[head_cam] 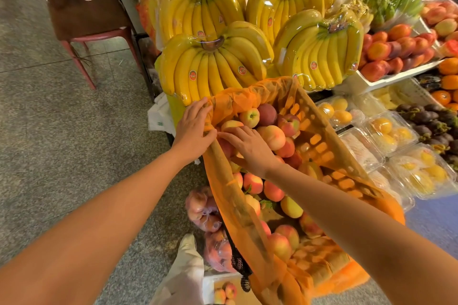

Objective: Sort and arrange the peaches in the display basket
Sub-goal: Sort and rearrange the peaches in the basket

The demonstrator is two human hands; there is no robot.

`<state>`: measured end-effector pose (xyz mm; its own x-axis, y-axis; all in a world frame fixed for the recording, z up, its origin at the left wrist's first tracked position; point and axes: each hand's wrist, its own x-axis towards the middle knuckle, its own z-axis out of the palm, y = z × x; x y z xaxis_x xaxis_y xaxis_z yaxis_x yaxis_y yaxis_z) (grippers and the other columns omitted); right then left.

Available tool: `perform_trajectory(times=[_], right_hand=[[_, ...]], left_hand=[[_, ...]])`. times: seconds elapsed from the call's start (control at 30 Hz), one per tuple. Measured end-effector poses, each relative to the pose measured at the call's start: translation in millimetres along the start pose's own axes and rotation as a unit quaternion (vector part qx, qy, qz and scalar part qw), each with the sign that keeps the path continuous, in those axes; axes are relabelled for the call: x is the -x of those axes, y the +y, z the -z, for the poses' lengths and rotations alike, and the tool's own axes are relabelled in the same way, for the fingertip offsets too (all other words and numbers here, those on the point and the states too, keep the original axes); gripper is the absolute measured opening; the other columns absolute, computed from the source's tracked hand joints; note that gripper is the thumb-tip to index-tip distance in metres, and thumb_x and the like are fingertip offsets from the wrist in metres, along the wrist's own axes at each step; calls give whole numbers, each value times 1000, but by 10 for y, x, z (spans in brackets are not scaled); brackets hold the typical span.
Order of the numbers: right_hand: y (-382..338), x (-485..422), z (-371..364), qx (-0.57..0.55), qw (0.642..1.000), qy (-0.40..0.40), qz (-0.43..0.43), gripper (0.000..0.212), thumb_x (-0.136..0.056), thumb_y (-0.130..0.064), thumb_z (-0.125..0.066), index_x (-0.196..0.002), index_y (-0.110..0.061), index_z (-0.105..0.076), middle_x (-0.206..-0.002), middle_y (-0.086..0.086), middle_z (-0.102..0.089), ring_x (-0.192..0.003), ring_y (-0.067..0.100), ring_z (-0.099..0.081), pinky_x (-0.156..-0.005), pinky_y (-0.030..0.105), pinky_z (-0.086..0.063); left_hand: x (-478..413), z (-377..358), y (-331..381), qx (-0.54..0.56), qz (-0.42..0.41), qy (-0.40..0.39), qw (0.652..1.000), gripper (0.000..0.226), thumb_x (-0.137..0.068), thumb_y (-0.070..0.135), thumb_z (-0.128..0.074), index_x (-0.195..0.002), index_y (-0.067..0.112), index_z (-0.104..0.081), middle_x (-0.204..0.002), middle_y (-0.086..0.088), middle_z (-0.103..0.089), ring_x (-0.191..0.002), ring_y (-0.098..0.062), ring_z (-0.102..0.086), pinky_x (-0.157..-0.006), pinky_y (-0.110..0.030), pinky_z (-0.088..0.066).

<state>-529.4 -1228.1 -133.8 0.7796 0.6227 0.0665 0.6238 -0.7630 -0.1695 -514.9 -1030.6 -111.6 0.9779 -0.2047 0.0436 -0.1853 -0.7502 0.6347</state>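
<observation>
Soft peaches [272,136] probably bruise easily
Left hand [193,126] flat on basket [319,146] rim; right hand [250,148], unclenched, touches peaches inside; cup each gently

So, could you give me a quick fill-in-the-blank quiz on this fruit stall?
1. The display basket is lined with ____ mesh.
2. The left hand rests on that mesh at the rim, while the right hand lies on the ____ inside.
3. Wrapped bunches of ____ sit behind the basket.
Missing words: orange; peaches; bananas.
</observation>
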Motion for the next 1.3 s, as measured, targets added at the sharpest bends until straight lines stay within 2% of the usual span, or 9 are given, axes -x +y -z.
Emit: perform_trajectory(times=[0.2, 0.4, 0.57, 0.7, 0.9, 0.97, 1.07, 1.17, 1.3], right_hand=[[-31, -147, -37, -36, 999, 7, -9, 73, -71, -22, -81, -134, -10, -47, -132, 8, -54, -117, 29, -49, -99, 38, -43], [98, 78, -84, -96, 995, 4, 16, 69, -88, -20, -67, -148, -15, -36, -145, 12, -41, -131, 30, -42, -103, 36, -41], [133, -71, -45, -70, 997, 15, 6, 65, -81, -23, -75, -141, -21, -49, -119, 9, -56, -108, 28, -51, -89, 40, -45], [166, -25, 64, -152, 988, -11, -27, 69, -80, -25, -76, -142, -20, -46, -132, 6, -53, -120, 24, -47, -99, 35, -40], [383, 392, 443, -270, 954, -14, -130, 50, -82, -30, -75, -129, -21, -58, -118, -1, -64, -99, 10, -63, -84, 27, -52], [478, 631, 547, -286, 944, -62, -152, 43, -83, -30, -75, -124, -22, -63, -106, -5, -69, -90, 5, -66, -80, 27, -54], [582, 1021, 637, -270, 932, -144, -193, 36, -84, -32, -74, -117, -23, -65, -100, -6, -71, -88, 7, -67, -79, 29, -55], [645, 1355, 617, -188, 932, -224, -215, 35, -85, -35, -72, -116, -20, -66, -105, 0, -69, -93, 18, -65, -79, 36, -53], [616, 1662, 442, -129, 910, -342, -197, 50, -87, -38, -67, -133, -22, -54, -123, 1, -60, -106, 23, -58, -83, 31, -47]], left_hand=[[1, 11, -6, 1, 3, -3, 1000, 59, -93, 23, -57, -146, 14, -34, -159, 4, -16, -147, -19, -9, -115, -43, -19], [3, 3, 2, 5, 2, -1, 1000, 59, -93, 23, -58, -146, 13, -35, -159, 3, -17, -147, -19, -9, -115, -42, -19], [8, -1, 1, 9, -1, 3, 1000, 59, -92, 23, -59, -145, 13, -35, -159, 2, -18, -147, -20, -10, -116, -42, -19], [-20, 4, 2, -5, 8, -5, 1000, 58, -91, 24, -60, -144, 15, -38, -158, 1, -20, -146, -22, -12, -116, -46, -20], [-114, 14, 311, -48, -37, 32, 998, 30, -86, 33, -62, -115, 27, -65, -133, 0, -52, -129, -24, -37, -105, -43, -27], [-143, -33, 510, 35, -64, -40, 997, 19, -87, 32, -62, -105, 26, -68, -115, 3, -64, -112, -18, -52, -95, -38, -41], [-100, -203, 792, 106, -55, -264, 957, 16, -89, 32, -64, -104, 26, -67, -101, 6, -64, -96, -10, -59, -83, -29, -48], [-30, -509, 957, 33, -58, -444, 894, 24, -89, 34, -65, -111, 23, -66, -107, 4, -61, -98, -13, -58, -85, -30, -49], [131, -955, 1105, -92, -99, -569, 811, 40, -87, 33, -68, -124, 19, -61, -122, -3, -60, -111, -19, -57, -95, -33, -47]])
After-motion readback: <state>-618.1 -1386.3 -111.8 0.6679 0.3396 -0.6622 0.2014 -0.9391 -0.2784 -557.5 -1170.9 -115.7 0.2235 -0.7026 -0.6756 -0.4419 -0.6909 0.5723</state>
